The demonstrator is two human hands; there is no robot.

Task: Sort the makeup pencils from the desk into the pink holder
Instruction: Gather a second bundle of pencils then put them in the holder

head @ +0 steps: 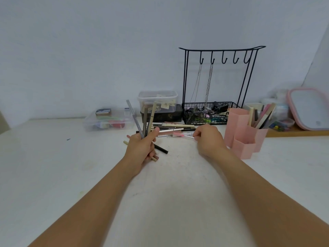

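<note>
Matt pink plastic holder (238,129), black metal wire rack (220,82), clear glossy plastic boxes (158,100).

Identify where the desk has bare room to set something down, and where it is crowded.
Bare: the desk's left side, left of the left hand, and the near stretch between the forearms. Crowded: the back edge, from the clear boxes past the loose pencils to the pink holder.

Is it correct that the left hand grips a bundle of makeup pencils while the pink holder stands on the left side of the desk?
Not quite. The head view shows the pink holder on the right side of the desk, beside the right hand. The rest holds: the left hand grips a bundle of makeup pencils.
</note>
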